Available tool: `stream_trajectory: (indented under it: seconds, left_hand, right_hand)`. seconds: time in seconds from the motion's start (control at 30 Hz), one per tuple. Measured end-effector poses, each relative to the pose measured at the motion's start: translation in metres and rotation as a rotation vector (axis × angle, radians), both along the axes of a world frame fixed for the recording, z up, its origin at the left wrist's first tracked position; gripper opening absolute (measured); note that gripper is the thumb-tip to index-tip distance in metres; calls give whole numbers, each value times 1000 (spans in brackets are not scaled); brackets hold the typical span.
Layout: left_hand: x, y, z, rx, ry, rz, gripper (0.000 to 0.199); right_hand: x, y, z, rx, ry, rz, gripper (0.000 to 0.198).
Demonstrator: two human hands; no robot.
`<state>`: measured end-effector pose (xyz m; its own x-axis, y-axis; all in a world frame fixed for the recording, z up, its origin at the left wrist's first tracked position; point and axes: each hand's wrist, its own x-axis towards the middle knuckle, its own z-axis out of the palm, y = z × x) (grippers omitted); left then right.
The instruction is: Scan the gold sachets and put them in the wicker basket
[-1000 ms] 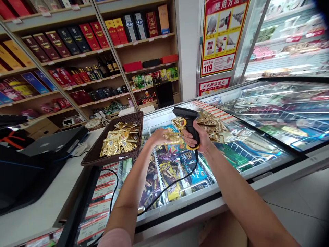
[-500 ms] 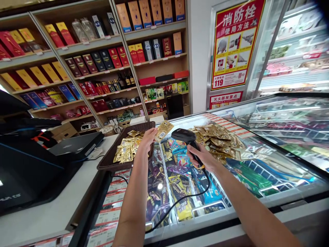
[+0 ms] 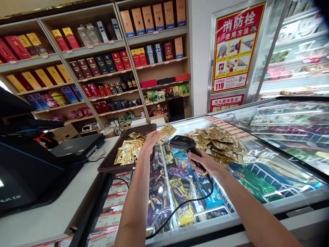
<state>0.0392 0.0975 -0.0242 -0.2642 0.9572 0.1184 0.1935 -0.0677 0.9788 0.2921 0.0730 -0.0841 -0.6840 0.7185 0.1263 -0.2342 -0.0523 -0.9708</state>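
Between the fingertips of my left hand (image 3: 151,140) is a gold foil packet (image 3: 166,133), its barcode side tilted up toward me. My right hand (image 3: 205,161) wraps around the handle of a black barcode scanner (image 3: 183,142), whose head points left at the packet with a small gap between them. A brown woven basket (image 3: 111,165) holding several gold packets (image 3: 128,151) sits beneath and left of my left hand. Beyond my right hand, a heap of similar gold packets (image 3: 218,140) lies on the glass top. The scanner's black cable (image 3: 189,201) loops down toward me.
Under the glass lid of the chest freezer (image 3: 164,181) are colourful wrapped packs in wire baskets. Dark checkout equipment (image 3: 28,168) and a black flat device (image 3: 77,146) occupy the left counter (image 3: 51,223). Shelves of boxed goods (image 3: 102,65) and a red poster (image 3: 236,48) stand behind.
The view has shifted slightly. The scanner head has tipped a little and sits marginally lower and closer to the packet; both hands keep their holds.
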Motion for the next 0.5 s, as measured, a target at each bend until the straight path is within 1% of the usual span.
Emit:
stream_trajectory:
  seconds: [0.3, 0.37, 0.5]
  left_hand:
    - [0, 3, -2, -29, 2, 10, 44]
    - [-1, 5, -5, -37, -15, 29, 41]
    - [-7, 12, -15, -71, -120, 109, 30]
  right_hand:
    - [0, 2, -1, -2, 8, 1, 37]
    - [0, 2, -1, -9, -1, 5, 36]
    - [0, 1, -2, -17, -23, -11, 37]
